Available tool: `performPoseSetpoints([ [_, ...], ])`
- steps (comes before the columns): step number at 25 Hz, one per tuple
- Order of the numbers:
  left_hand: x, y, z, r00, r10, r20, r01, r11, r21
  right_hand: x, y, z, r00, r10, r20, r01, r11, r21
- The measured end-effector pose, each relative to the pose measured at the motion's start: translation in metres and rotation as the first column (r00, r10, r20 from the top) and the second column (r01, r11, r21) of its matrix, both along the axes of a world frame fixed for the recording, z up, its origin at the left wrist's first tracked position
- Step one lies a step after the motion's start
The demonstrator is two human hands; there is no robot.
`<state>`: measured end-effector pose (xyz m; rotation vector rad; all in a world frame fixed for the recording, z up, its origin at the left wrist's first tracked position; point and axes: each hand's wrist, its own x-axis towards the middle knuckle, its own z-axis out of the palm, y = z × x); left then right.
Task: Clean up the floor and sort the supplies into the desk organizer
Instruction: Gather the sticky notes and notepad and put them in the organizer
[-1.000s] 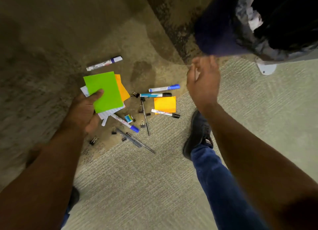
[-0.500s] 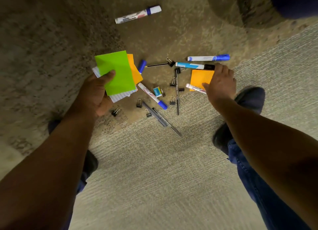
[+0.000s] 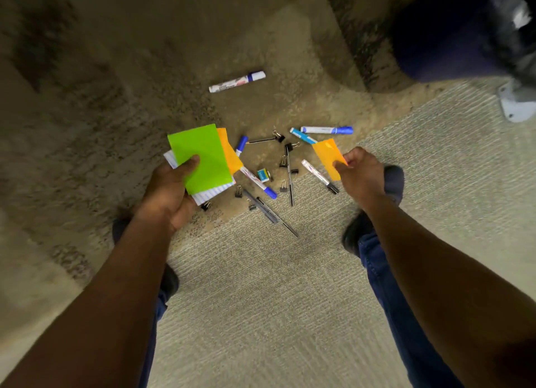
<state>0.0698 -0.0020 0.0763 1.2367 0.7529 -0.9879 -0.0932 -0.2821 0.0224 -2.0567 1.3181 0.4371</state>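
My left hand (image 3: 168, 190) grips a stack of cards, a green card (image 3: 203, 155) on top, an orange one and lined white ones beneath. My right hand (image 3: 359, 173) pinches a single orange card (image 3: 327, 155), tilted and lifted off the carpet. Between the hands lie several markers (image 3: 258, 181) with blue caps, several black pens (image 3: 289, 176), a small teal box (image 3: 263, 174) and several black binder clips (image 3: 238, 191). A lone white marker (image 3: 236, 81) lies farther away. No desk organizer is in sight.
The floor is brown patterned carpet meeting a lighter grey carpet (image 3: 261, 286) near me. My dark shoes (image 3: 391, 181) and blue trouser legs stand on both sides. A dark bin (image 3: 441, 33) with a plastic liner and a white metal foot (image 3: 516, 106) sit at the top right.
My right hand came down from mid-air to the orange card on the floor, took hold of it and has raised it. The left hand kept its stack.
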Motion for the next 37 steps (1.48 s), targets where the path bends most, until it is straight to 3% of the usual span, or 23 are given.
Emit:
performPoseSetpoints([
  [2,-0.008,-0.004,0.035,1.000,0.001,-0.015,-0.001,1.000,-0.001,0.010,0.011,0.047,0.970,-0.240,0.040,0.229,0.957,0.179],
  [4,-0.011,-0.008,0.085,1.000,-0.014,-0.026,0.014,1.000,0.008,0.026,0.024,0.111,0.906,-0.410,0.105,0.350,0.865,0.359],
  [9,-0.008,-0.013,0.228,0.996,-0.089,0.030,0.091,0.994,-0.061,0.057,0.063,0.259,0.808,-0.550,0.214,0.308,0.702,0.643],
  [15,0.011,0.003,0.391,0.996,-0.036,0.087,0.052,0.979,-0.195,0.079,0.093,0.411,0.883,-0.299,0.362,0.029,0.804,0.594],
  [23,0.001,0.032,0.540,0.975,0.139,0.171,-0.101,0.971,-0.218,0.122,0.116,0.574,0.804,-0.055,0.592,-0.397,0.691,0.604],
  [27,-0.020,0.037,0.594,0.930,0.305,0.205,-0.247,0.932,-0.265,0.132,0.135,0.629,0.748,0.046,0.662,-0.542,0.618,0.570],
  [31,-0.021,0.064,0.628,0.861,0.472,0.190,-0.385,0.849,-0.362,0.153,0.172,0.661,0.710,0.114,0.695,-0.557,0.695,0.455],
  [37,0.020,0.171,0.655,0.777,0.601,0.189,-0.456,0.743,-0.490,0.193,0.281,0.693,0.632,0.171,0.756,-0.640,0.665,0.385],
])
